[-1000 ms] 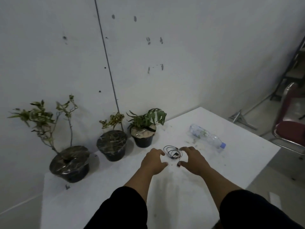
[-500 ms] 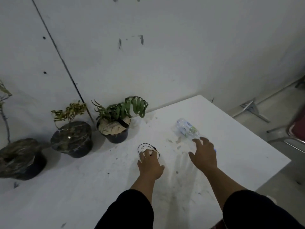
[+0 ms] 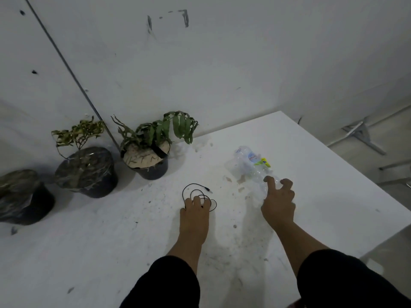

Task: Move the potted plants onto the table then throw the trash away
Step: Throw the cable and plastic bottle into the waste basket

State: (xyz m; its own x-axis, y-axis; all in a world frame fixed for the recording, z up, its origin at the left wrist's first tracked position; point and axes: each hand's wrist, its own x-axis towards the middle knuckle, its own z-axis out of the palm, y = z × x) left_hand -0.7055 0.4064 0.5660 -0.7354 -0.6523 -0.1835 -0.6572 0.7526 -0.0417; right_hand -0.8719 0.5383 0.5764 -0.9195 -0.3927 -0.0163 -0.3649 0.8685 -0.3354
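Hands on the trash
Left hand presses fingers onto the black cord; right hand, released, fingers spread, touches the plastic bottle.

Three potted plants stand in a row on the white counter along the wall: a dark pot cut off at the left edge, a plastic-wrapped pot with yellowed leaves in the middle, and a black pot with green fronds on the right. There is one crumpled clear plastic bottle and one coil of thin black cable on the same surface. Two hands are in view, the left hand and the right hand, each with a dark sleeve behind it.
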